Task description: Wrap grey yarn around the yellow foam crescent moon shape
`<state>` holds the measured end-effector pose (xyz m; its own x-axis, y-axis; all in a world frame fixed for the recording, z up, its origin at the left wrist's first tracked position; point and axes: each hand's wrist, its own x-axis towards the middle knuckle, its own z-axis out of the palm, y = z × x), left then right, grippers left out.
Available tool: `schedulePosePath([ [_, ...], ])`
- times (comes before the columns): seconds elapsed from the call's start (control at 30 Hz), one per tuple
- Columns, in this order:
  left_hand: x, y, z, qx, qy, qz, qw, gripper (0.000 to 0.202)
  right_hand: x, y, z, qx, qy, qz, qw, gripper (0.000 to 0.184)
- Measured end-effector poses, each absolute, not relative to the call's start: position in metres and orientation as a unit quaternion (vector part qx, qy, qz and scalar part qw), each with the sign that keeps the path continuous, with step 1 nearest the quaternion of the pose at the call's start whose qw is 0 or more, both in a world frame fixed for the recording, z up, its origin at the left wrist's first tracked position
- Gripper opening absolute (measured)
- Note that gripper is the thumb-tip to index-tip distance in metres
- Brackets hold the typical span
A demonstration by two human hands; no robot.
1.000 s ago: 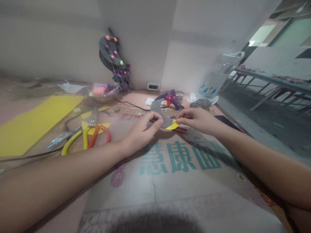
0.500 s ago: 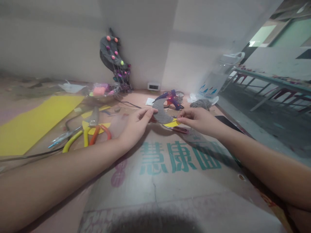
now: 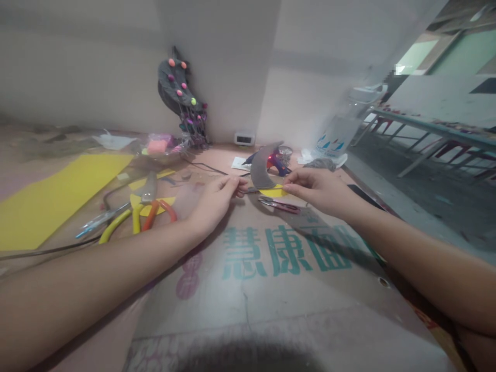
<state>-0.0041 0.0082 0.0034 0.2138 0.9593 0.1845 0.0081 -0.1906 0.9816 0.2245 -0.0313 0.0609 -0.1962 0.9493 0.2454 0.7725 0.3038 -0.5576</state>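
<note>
A crescent moon cutout (image 3: 260, 168) stands tilted above the table, most of it wrapped in grey yarn, its lower tip bare yellow card. My right hand (image 3: 310, 185) pinches that yellow tip between thumb and fingers. To the left of the crescent is my left hand (image 3: 222, 199), its thumb and fingers closed. A grey strand of yarn (image 3: 252, 190) runs from its fingertips to the wrapped edge. Below the crescent, a small pair of scissors (image 3: 279, 205) lies on the printed board (image 3: 248, 305).
Pliers (image 3: 149, 199) with yellow and orange handles lie at left near a yellow sheet (image 3: 62, 199). Behind are a glue gun (image 3: 277, 164) with a red light, a small digital clock (image 3: 244, 139), a water bottle (image 3: 337, 129) and a decorated grey crescent (image 3: 176, 88) against the wall.
The crescent has turned more upright. My left hand has let go of its edge and moved slightly left and down. The scissors beneath show more fully.
</note>
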Motion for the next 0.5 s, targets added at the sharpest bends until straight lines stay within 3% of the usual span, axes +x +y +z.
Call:
schedulePosePath([
  [0.23, -0.007, 0.012, -0.003, 0.648, 0.38, 0.474, 0.459, 0.031, 0.224, -0.031, 0.06, -0.567, -0.735, 0.208, 0.31, 0.026],
  [0.37, -0.003, 0.01, -0.001, 0.615, 0.373, 0.482, 0.499, 0.035, 0.215, -0.035, 0.058, -0.56, -0.715, 0.278, 0.312, 0.024],
  [0.5, 0.001, 0.009, -0.001, 0.611, 0.364, 0.493, 0.501, 0.022, 0.21, -0.036, 0.049, -0.537, -0.704, 0.343, 0.314, 0.024],
])
